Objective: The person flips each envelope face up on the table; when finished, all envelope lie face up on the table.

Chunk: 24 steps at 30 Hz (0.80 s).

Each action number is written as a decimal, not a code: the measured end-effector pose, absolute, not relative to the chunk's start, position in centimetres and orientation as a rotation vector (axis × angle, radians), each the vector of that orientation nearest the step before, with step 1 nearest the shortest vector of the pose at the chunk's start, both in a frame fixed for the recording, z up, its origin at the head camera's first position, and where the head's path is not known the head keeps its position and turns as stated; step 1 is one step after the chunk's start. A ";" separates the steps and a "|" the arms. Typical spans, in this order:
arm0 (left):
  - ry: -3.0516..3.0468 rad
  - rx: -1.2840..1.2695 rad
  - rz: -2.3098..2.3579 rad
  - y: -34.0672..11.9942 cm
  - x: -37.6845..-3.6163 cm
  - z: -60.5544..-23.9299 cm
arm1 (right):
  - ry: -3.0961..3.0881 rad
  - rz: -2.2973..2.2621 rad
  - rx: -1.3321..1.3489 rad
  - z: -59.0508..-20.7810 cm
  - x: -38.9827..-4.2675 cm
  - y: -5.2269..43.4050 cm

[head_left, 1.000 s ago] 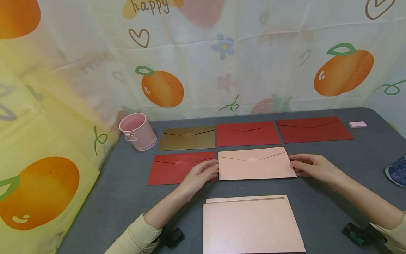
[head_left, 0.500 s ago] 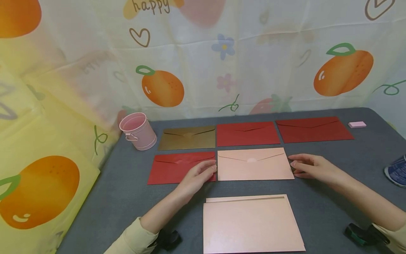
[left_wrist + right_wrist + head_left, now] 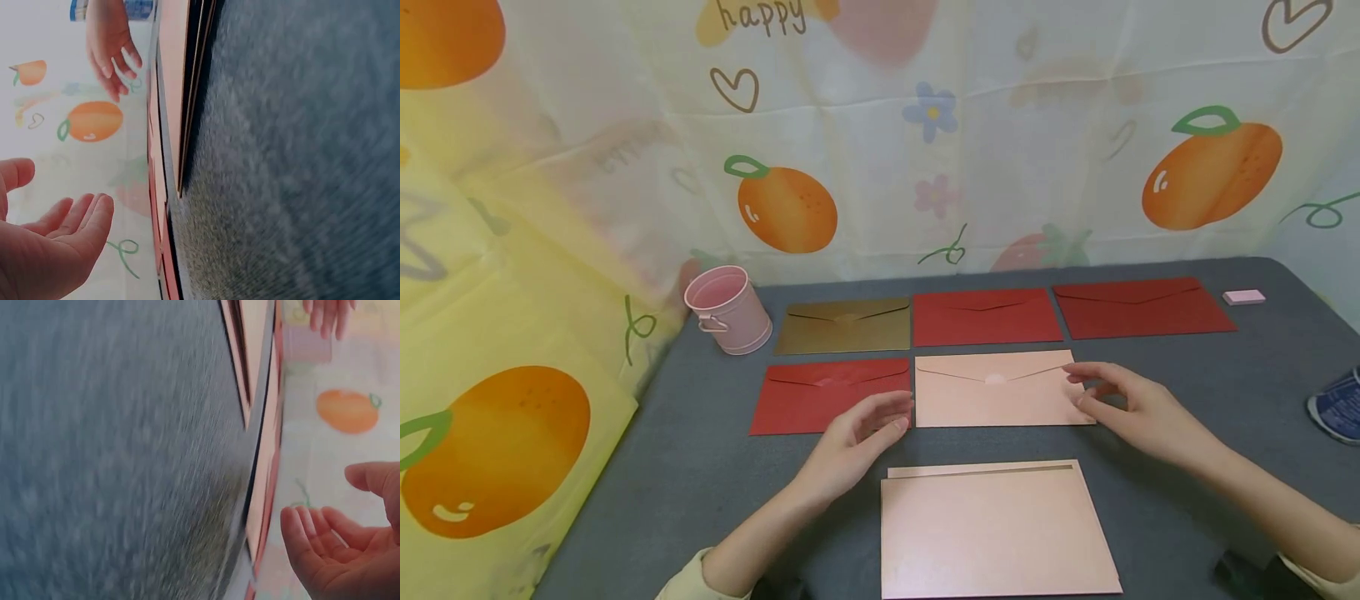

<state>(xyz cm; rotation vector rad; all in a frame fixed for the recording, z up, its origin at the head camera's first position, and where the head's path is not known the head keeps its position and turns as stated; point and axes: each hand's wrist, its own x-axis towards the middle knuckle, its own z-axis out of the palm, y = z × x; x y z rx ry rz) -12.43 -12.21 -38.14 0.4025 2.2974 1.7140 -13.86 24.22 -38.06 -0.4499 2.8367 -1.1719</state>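
Observation:
A pale pink envelope lies flat in the front row of envelopes, its flap side up with a small round seal. My right hand hovers over its right end, fingers loosely bent and holding nothing. The left hand is raised near the gap between this envelope and the red envelope on its left, also holding nothing. Both wrist views show the left hand and the right hand lifted off the table with thumb and fingers apart. Closer to me lies a stack of pale pink sheets or envelopes.
Behind, a row holds a gold envelope and two red envelopes, one in the middle and one at right. A pink bucket stands back left. A small pink block and a blue object sit at right.
Both hands have come off the pale pink envelope's ends. My left hand has drawn back toward me; the right has risen over the right end. The envelope shifted slightly and lies still.

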 end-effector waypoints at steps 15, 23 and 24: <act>2.387 1.185 1.034 -12.6 -9.5 -38.2 | 2.788 -0.962 -1.253 -38.7 -10.0 21.7; 2.354 1.480 0.476 -12.7 -8.9 -39.0 | 2.574 -0.725 -1.437 -39.2 -8.3 22.1; 2.357 1.497 0.429 -12.8 -8.9 -39.0 | 2.565 -0.695 -1.437 -39.4 -8.2 22.2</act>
